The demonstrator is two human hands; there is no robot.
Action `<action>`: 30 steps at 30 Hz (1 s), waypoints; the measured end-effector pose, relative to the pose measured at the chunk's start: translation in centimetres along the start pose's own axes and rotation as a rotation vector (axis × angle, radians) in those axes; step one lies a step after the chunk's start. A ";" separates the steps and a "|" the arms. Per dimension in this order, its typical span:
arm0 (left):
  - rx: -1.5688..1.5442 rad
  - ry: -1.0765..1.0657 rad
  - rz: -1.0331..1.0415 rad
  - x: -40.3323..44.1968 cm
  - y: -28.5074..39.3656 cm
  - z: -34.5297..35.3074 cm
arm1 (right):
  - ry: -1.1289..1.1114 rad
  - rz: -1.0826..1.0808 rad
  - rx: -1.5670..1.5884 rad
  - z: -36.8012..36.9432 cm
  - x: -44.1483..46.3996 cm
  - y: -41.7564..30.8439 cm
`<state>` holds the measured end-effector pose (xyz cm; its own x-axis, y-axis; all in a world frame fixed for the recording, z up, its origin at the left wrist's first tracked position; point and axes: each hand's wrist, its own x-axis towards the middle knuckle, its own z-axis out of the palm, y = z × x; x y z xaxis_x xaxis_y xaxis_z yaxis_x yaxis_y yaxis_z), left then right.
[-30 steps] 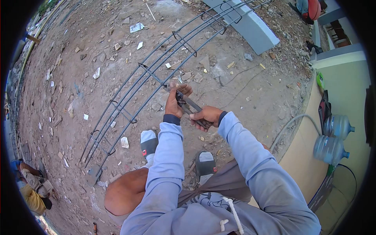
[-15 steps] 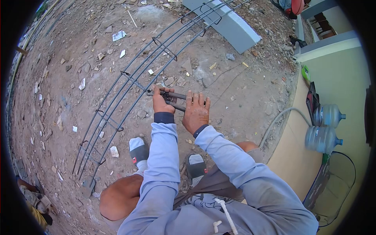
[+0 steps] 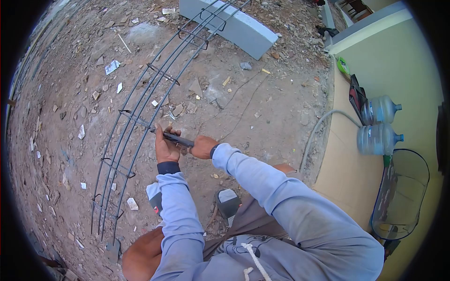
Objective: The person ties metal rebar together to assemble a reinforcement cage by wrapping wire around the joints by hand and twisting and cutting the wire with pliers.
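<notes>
My right hand (image 3: 202,147) is closed around the handles of a pair of dark metal pincers (image 3: 180,139). My left hand (image 3: 166,149) grips the pincers nearer their head, thumb upward, fingers partly hidden behind the tool. The pincers' head reaches a crossing of a long bar and a tie on the rebar cage (image 3: 139,121). Any thin wire in the jaws is too small to make out. The cage is made of several long steel bars joined by bent ties, and slants from lower left to the top.
A grey concrete beam (image 3: 234,28) lies under the cage's far end. Stones and tile shards litter the dirt ground (image 3: 243,107). Two large water bottles (image 3: 377,139) rest on the ledge at right beside a grey hose (image 3: 311,133). My sandalled foot (image 3: 228,204) is below my hands.
The pincers' handles were spread, with my right hand flat and open against them; now they are together and my right hand is closed on them. The view has shifted to the right.
</notes>
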<state>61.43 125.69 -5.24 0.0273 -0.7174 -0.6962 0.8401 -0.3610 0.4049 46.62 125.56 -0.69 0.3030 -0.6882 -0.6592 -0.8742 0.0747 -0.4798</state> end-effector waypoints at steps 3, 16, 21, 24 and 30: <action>0.027 -0.126 0.083 0.3 -0.2 -1.1 | -0.044 -0.005 0.090 0.7 0.3 0.4; -0.324 -0.453 0.058 0.1 -0.4 0.6 | -0.136 0.026 0.253 -1.5 -2.3 -0.1; -0.330 -0.108 0.103 0.9 -0.6 2.9 | 0.689 -0.033 -0.305 1.2 -5.3 -2.2; -0.264 0.049 0.140 0.7 -0.8 4.0 | 0.613 0.028 -0.327 1.5 -4.1 -2.1; -0.062 0.227 0.190 1.0 -0.7 4.3 | 0.353 0.054 -0.231 0.4 -1.3 -0.8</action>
<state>58.53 122.62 -3.69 0.3019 -0.6143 -0.7290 0.8396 -0.1908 0.5085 47.08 126.69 0.31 0.1409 -0.8958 -0.4216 -0.9594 -0.0185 -0.2814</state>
